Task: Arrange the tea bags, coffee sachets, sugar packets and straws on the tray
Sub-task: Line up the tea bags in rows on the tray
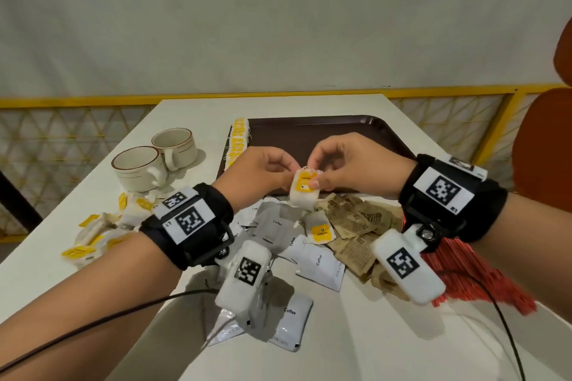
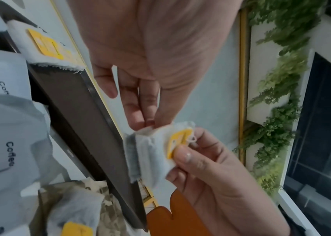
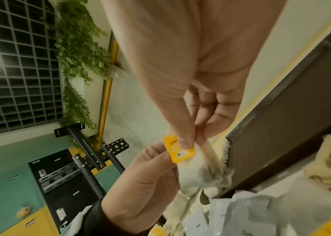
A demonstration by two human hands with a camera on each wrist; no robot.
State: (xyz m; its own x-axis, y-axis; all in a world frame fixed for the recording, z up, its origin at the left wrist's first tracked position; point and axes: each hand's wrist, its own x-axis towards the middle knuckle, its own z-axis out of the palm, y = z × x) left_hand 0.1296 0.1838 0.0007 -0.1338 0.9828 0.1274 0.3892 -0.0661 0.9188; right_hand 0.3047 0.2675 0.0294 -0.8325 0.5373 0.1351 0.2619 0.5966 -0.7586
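Pinching one soft tea bag (image 1: pixel 305 192) with a yellow tag at frame centre, your left hand (image 1: pixel 260 172) and right hand (image 1: pixel 349 164) hold it in a closed fingertip grip above the near edge of the dark brown tray (image 1: pixel 328 133). Below it lie white coffee sachets (image 1: pixel 318 263), crumpled brown sugar packets (image 1: pixel 356 226) and red straws (image 1: pixel 464 272) on the white bench (image 1: pixel 402 349). More tea bags (image 1: pixel 238 141) line the tray's left side; two cups (image 1: pixel 154 161) stand at left.
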